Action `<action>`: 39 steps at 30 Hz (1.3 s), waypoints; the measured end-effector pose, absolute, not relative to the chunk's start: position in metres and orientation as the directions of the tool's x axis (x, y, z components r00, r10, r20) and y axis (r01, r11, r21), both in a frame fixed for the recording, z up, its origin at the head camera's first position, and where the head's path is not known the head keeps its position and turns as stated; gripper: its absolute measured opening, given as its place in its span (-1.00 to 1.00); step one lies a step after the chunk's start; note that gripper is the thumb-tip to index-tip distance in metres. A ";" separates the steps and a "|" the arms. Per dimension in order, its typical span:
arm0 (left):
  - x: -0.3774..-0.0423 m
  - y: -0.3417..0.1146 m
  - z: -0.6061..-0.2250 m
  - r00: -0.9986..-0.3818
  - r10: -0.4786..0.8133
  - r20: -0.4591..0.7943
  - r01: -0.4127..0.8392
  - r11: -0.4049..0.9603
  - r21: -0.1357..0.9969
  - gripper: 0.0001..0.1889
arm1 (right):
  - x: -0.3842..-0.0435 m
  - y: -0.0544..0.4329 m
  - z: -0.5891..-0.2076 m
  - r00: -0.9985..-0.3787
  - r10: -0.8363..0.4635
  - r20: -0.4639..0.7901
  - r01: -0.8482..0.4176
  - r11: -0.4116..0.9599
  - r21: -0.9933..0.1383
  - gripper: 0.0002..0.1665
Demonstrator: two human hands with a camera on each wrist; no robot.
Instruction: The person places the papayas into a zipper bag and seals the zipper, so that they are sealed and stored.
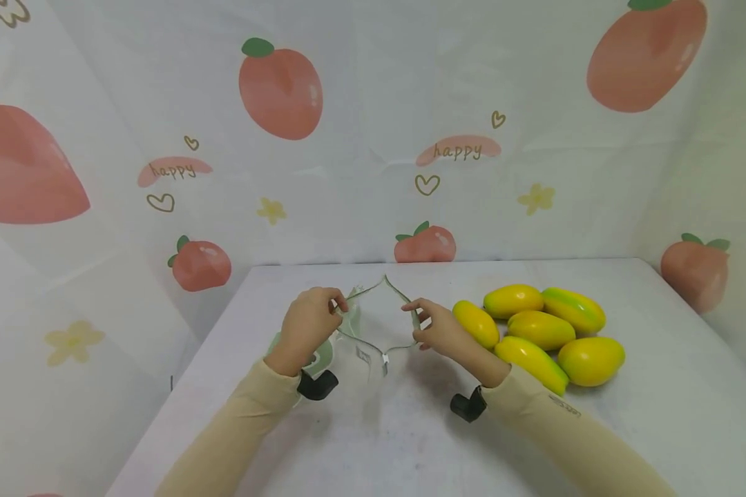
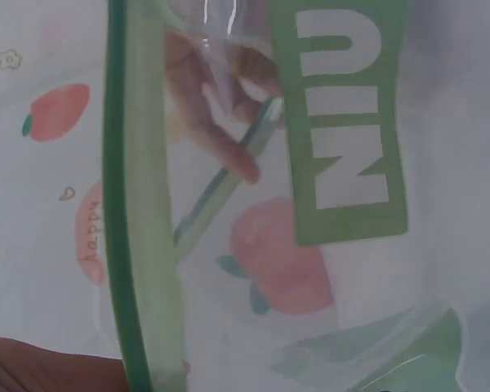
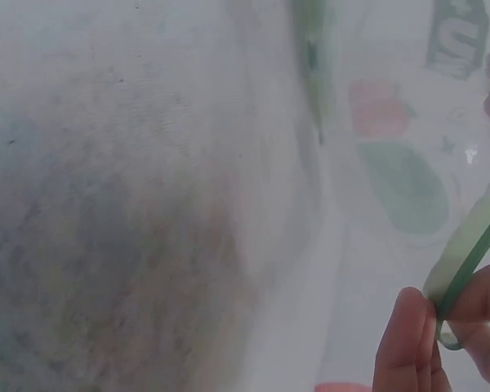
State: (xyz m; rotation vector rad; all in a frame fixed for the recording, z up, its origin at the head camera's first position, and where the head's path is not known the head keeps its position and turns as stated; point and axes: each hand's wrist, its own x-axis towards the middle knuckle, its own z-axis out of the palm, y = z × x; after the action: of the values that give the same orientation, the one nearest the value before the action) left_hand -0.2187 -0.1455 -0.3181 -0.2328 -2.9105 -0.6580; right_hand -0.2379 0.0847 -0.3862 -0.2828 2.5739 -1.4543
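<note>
Between the two hands a clear plastic bag (image 1: 351, 319) with green print stands with its mouth spread into a diamond shape facing up. My left hand (image 1: 307, 321) pinches the left side of the rim between thumb and fingers. On the opposite side, my right hand (image 1: 440, 333) grips the rim; the right wrist view shows its thumb and fingers (image 3: 404, 347) on the green edge strip (image 3: 474, 249). Through the bag's see-through wall, the left wrist view shows a green label (image 2: 351, 224) with white letters. No contents show inside the bag.
Several yellow mangoes (image 1: 541, 330), some tinged green, lie grouped on the white table (image 1: 671, 400) close beside the right forearm. A white cloth backdrop (image 1: 360, 193) printed with fruit and hearts hangs behind the table. Each wrist wears a black camera mount (image 1: 469, 405).
</note>
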 end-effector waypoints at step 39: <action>-0.219 -0.120 -0.324 -0.983 0.160 0.092 0.185 0.849 0.495 -0.81 | -0.236 0.062 -0.398 -0.946 -0.283 -0.156 -0.035 0.569 -0.821 -0.33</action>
State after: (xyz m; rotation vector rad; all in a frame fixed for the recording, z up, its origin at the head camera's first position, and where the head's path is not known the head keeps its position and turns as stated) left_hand -0.2186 -0.1196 -0.3242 -0.2773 -2.9747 -0.8045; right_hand -0.2356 0.0622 -0.3982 -0.2623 2.5342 -1.3174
